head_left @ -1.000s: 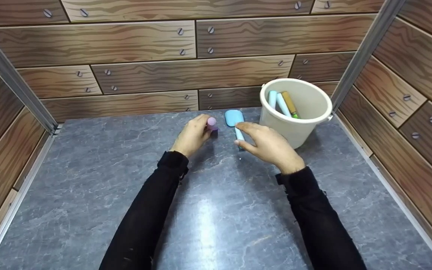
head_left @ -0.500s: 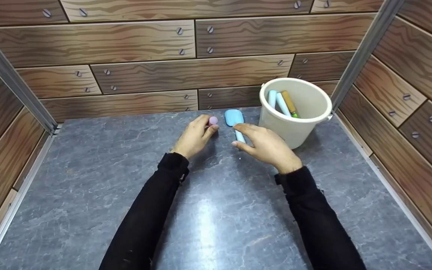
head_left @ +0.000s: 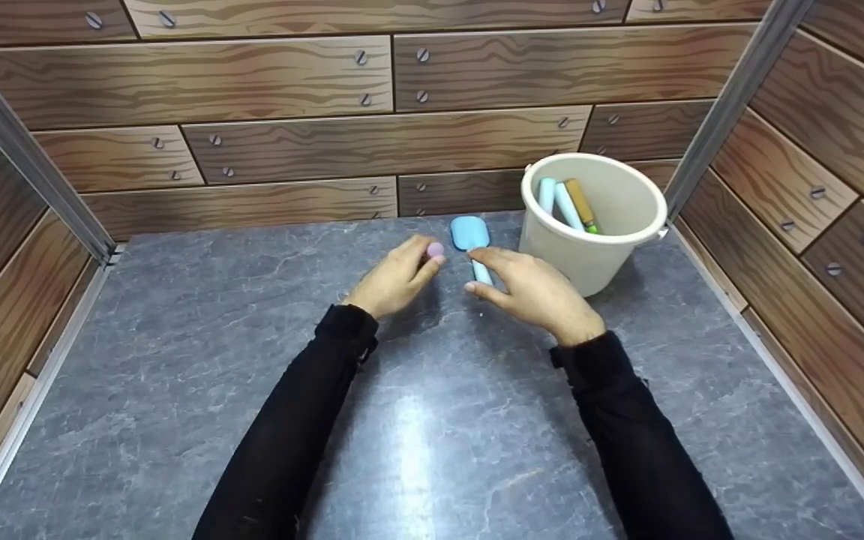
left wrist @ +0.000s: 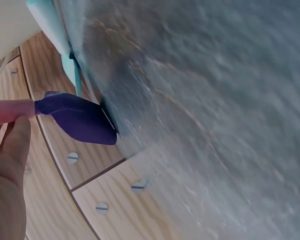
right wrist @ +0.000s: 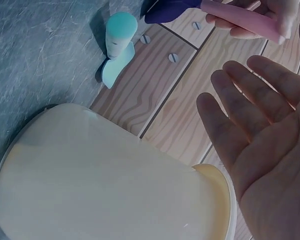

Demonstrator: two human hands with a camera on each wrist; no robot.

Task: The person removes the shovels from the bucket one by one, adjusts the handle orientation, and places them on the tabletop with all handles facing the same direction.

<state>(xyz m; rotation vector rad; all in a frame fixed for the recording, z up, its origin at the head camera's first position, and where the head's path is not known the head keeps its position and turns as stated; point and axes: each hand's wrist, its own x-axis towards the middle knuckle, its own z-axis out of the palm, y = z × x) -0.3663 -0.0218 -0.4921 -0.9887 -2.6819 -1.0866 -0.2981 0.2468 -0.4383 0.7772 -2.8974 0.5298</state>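
Observation:
My left hand (head_left: pixel 394 281) grips the pink handle of a toy shovel with a purple blade (left wrist: pixel 82 117). The shovel stands roughly upright, blade down, its tip close to the tabletop; whether it touches I cannot tell. My right hand (head_left: pixel 533 292) hovers with fingers extended and nothing in it, palm visible in the right wrist view. Below its fingertips a light blue toy shovel (head_left: pixel 469 232) lies on the table, blade toward the back wall, its handle (right wrist: pixel 121 35) partly covered by the hand in the head view.
To the right of my right hand stands a cream bucket (head_left: pixel 574 262). Inside it lean two light blue handles (head_left: pixel 568 207) and a brown handle (head_left: pixel 580 201) with a green end. Wood-patterned walls (head_left: pixel 289 82) enclose the grey marbled table (head_left: pixel 199 337) at the back and sides.
My left hand has shifted a little to the right with the shovel, the handle's pink end moving right and slightly nearer. The right hand has stayed almost still.

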